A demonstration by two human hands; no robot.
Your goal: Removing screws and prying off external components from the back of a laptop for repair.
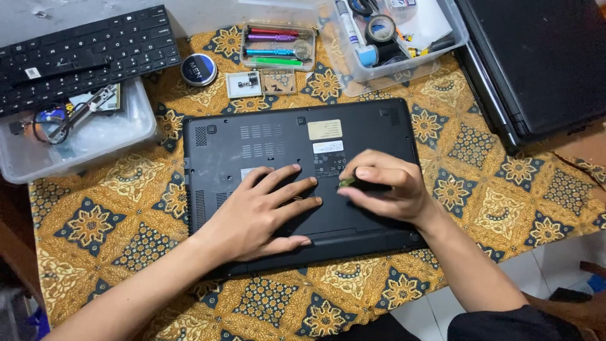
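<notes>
We see one worktop (517, 189), covered by patterned gold-brown cloth. One black laptop (278, 136) lies upside down at centre, matte plastic base with vent slots. Second black laptop (536, 63) at far right, closed. One loose black keyboard (82, 50) top left, resting on one clear plastic tub (95, 139). Second clear tub (404, 57) holds tape rolls. One small clear tray (278, 47) holds coloured screwdrivers. One round tin (199, 69). Our left hand (262, 211) lies flat, fingers spread, on laptop base, holding nothing. Our right hand (388, 186) pinches small greenish tool (347, 182) against base.
</notes>
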